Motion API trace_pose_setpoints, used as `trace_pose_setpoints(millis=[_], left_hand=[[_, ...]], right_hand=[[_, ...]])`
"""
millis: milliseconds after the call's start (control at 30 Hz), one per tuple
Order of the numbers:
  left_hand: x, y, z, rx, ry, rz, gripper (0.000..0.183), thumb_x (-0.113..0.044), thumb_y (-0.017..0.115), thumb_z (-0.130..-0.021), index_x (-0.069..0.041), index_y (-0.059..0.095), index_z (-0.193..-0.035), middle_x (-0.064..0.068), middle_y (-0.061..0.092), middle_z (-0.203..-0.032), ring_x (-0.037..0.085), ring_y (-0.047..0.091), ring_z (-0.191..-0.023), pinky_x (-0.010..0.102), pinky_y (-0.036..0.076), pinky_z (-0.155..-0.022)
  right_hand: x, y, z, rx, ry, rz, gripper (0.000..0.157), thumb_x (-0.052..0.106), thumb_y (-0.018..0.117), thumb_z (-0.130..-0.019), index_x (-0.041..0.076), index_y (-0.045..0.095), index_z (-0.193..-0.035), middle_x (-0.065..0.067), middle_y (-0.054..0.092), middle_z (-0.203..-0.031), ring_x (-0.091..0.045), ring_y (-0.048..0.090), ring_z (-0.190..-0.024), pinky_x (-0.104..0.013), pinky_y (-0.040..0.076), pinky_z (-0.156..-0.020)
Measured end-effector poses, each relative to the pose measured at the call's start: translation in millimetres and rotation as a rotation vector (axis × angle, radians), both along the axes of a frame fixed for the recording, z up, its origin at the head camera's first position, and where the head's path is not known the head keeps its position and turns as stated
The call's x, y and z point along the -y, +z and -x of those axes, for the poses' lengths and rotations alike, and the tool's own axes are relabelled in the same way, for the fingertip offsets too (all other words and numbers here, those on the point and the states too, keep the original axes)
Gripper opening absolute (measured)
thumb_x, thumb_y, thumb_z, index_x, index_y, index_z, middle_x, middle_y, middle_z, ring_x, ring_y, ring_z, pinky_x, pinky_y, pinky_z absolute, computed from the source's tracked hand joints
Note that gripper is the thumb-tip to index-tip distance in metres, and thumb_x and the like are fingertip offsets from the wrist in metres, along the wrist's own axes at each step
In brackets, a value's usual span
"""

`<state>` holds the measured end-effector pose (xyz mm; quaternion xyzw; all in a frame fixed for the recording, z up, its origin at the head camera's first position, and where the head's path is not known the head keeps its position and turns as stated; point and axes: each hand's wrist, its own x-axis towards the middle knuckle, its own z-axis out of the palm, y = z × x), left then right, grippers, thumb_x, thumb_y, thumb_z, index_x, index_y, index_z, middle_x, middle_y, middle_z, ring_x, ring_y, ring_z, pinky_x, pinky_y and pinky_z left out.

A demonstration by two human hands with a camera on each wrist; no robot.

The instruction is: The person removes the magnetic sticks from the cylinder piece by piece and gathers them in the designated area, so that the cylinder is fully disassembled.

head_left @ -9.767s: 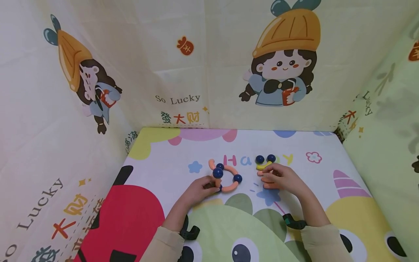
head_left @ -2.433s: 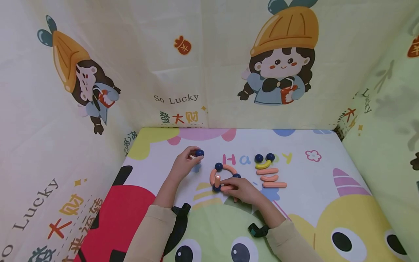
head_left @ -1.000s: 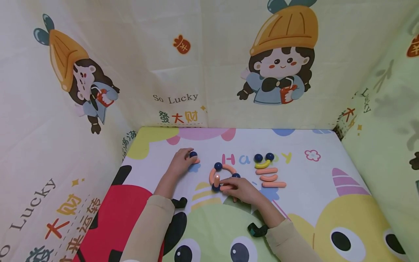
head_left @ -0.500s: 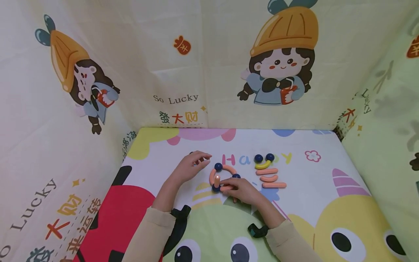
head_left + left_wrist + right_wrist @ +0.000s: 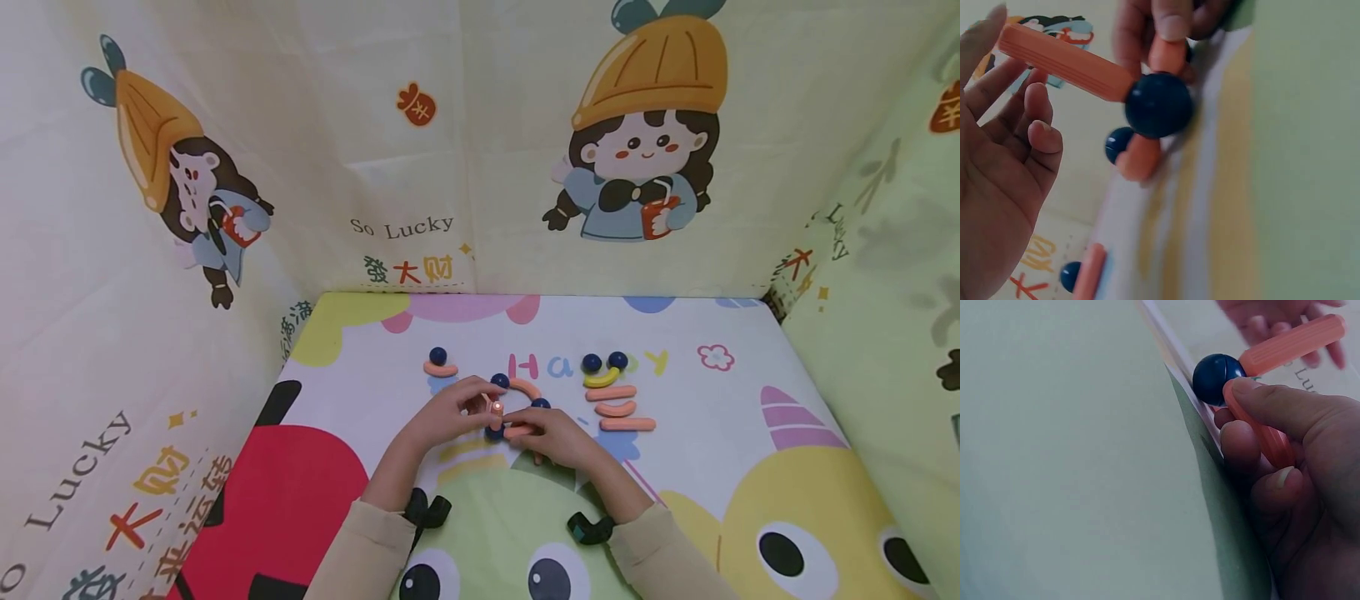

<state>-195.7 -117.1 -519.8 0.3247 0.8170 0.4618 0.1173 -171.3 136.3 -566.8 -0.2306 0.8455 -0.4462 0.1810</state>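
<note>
An upright orange rod (image 5: pixel 1066 61) rises from a dark blue ball (image 5: pixel 1159 105), part of a ring of balls and curved orange rods. Around the rod's top, my left hand (image 5: pixel 453 412) has its fingers loosely bent and spread, with a fingertip right at the rod's end in the left wrist view. My right hand (image 5: pixel 558 437) pinches a curved orange rod (image 5: pixel 1260 428) of the ring beside that ball, between thumb and fingers. The ring's far blue ball (image 5: pixel 500 381) and a curved rod (image 5: pixel 525 388) show beyond the hands; its left side is hidden by my left hand.
Left of the ring, a loose blue ball (image 5: pixel 438 356) lies behind a curved orange rod (image 5: pixel 440 369). To the right are two blue balls (image 5: pixel 592 363), a yellow curved rod (image 5: pixel 602 379) and several orange rods (image 5: pixel 628 424). Printed cloth walls (image 5: pixel 510 275) stand around the table.
My left hand took the ball off the upright rod, let it go by the curved rod at left, then came back right to the upright rod. My right hand left the loose rods for the ring.
</note>
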Motion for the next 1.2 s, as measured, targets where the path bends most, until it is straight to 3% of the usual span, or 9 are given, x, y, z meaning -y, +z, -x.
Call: trace_pose_setpoints(millis=[67, 200, 400, 633, 833, 1033, 1200], left_hand=[[0.9, -10.2, -2.2, 0.016, 0.018, 0.005, 0.039, -0.035, 0.071, -0.092, -0.021, 0.064, -0.127, -0.006, 0.06, -0.106, 0.008, 0.056, -0.084, 0.024, 0.05, -0.075], [0.7, -24.0, -6.3, 0.008, 0.041, -0.01, 0.028, -0.036, 0.069, -0.092, -0.024, 0.067, -0.117, -0.003, 0.06, -0.101, 0.008, 0.057, -0.083, 0.024, 0.051, -0.075], [-1.8, -35.0, -9.5, 0.018, 0.071, 0.011, 0.018, -0.04, 0.067, -0.093, -0.034, 0.066, -0.11, -0.008, 0.059, -0.097, 0.007, 0.059, -0.083, 0.024, 0.051, -0.076], [-2.6, -40.4, -10.6, 0.05, 0.105, 0.049, 0.017, -0.04, 0.066, -0.093, -0.036, 0.066, -0.11, -0.01, 0.06, -0.098, 0.008, 0.059, -0.084, 0.026, 0.051, -0.077], [-1.8, -43.6, -10.0, 0.015, 0.091, 0.069, 0.012, -0.045, 0.059, -0.096, -0.039, 0.065, -0.105, -0.012, 0.059, -0.1, 0.007, 0.059, -0.087, 0.027, 0.05, -0.08], [-0.3, -44.8, -8.2, -0.035, 0.068, 0.096, 0.018, -0.047, 0.053, -0.099, -0.038, 0.065, -0.109, -0.012, 0.059, -0.103, 0.007, 0.057, -0.088, 0.028, 0.048, -0.081], [0.3, -43.6, -7.5, -0.019, 0.082, 0.126, 0.025, -0.052, 0.051, -0.098, -0.041, 0.064, -0.116, -0.014, 0.06, -0.106, 0.007, 0.056, -0.088, 0.029, 0.047, -0.081]], right_hand=[[-0.1, -1.0, 0.2, -0.006, 0.004, 0.006, 0.038, 0.04, 0.064, -0.095, 0.042, 0.059, -0.132, 0.012, 0.069, -0.102, -0.016, 0.061, -0.052, -0.031, 0.052, -0.056], [-0.4, -2.3, 0.5, -0.019, 0.007, 0.003, 0.038, 0.04, 0.064, -0.095, 0.041, 0.059, -0.132, 0.011, 0.067, -0.099, -0.016, 0.06, -0.051, -0.031, 0.052, -0.055], [0.2, -1.4, 0.1, -0.019, 0.008, -0.005, 0.038, 0.043, 0.064, -0.094, 0.04, 0.06, -0.132, 0.012, 0.068, -0.099, -0.016, 0.059, -0.051, -0.031, 0.051, -0.053], [0.9, -0.2, -0.1, -0.016, -0.013, -0.012, 0.036, 0.042, 0.066, -0.093, 0.043, 0.061, -0.13, 0.012, 0.067, -0.099, -0.016, 0.06, -0.051, -0.03, 0.052, -0.058], [1.0, -0.4, -0.2, -0.033, -0.013, -0.023, 0.037, 0.043, 0.065, -0.094, 0.043, 0.061, -0.131, 0.011, 0.067, -0.094, -0.014, 0.059, -0.05, -0.029, 0.051, -0.059], [0.7, -1.1, 0.1, -0.061, -0.015, -0.038, 0.039, 0.045, 0.064, -0.094, 0.041, 0.06, -0.132, 0.011, 0.068, -0.102, -0.012, 0.057, -0.05, -0.027, 0.049, -0.063], [0.8, -1.7, 1.0, -0.093, -0.021, -0.06, 0.039, 0.044, 0.065, -0.093, 0.042, 0.06, -0.132, 0.012, 0.069, -0.112, -0.009, 0.057, -0.052, -0.027, 0.048, -0.072]])
